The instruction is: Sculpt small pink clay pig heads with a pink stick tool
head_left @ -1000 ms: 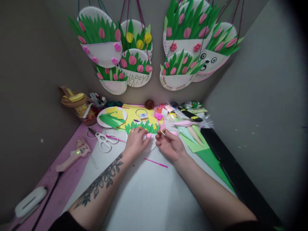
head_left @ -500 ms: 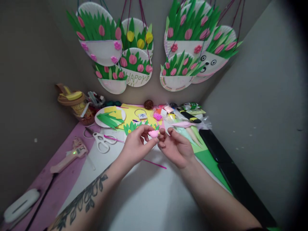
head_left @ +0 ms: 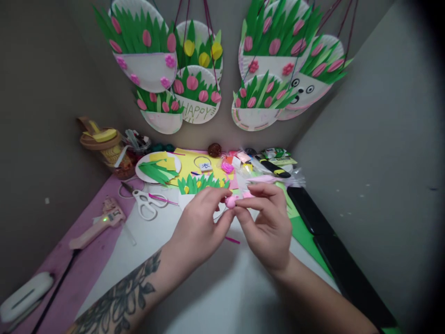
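A small rounded pink lump (head_left: pixel 231 201), which looks like modelling clay, is held between my two hands above the white table. My left hand (head_left: pixel 205 218) pinches it from the left with thumb and forefinger. The thumb and fingertips of my right hand (head_left: pixel 269 222) press on its right side. More pink (head_left: pixel 248 195) shows behind my right fingers; I cannot tell whether it is part of the same piece. Just beyond my left hand lies a paper plate (head_left: pixel 187 200) with green paper grass (head_left: pixel 205 183) and yellow flowers, partly hidden by my hands.
White scissors (head_left: pixel 146 204) and a pink glue gun (head_left: pixel 99 225) with a lit green light lie on the left. A magenta stick (head_left: pixel 232 240) is under my hands. Dark flat devices (head_left: pixel 306 211) line the right edge. Decorated paper plates (head_left: pixel 148 72) hang on the wall ahead.
My right hand has turned, and its fingers have closed in on the pink lump. The lump has shifted slightly right and down along with my left hand.
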Demonstrator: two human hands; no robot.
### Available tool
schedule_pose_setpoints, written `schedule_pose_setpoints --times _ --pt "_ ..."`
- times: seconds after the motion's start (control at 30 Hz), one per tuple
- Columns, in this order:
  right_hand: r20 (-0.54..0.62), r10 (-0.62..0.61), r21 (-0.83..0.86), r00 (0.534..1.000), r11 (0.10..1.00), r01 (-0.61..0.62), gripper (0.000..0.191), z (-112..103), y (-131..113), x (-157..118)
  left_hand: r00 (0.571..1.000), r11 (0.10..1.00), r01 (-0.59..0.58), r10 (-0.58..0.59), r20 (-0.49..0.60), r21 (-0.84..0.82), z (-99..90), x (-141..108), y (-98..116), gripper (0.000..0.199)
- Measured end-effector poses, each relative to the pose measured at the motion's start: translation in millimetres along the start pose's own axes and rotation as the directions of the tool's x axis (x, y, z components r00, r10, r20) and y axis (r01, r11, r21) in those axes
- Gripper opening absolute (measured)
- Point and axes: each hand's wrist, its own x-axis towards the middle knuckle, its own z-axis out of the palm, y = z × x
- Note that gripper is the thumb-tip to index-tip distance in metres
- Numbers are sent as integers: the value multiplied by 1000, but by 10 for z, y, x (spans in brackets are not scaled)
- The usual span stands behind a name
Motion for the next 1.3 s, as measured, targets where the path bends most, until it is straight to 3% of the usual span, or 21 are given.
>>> schedule_pose_setpoints --times 0.27,0.9,1.3 --pt "-25 -53 -74 998 996 51 15 18 4 -13 998 997 -68 69 -10 36 -3 -15 -5 18" --pt "-12 -80 -161 997 984 77 13 24 17 -17 997 995 -77 78 -6 67 10 -27 -47 20" --pt "-11 -29 -120 1000 992 28 13 40 18 9 988 971 -142 151 -31 194 40 -6 -74 21"
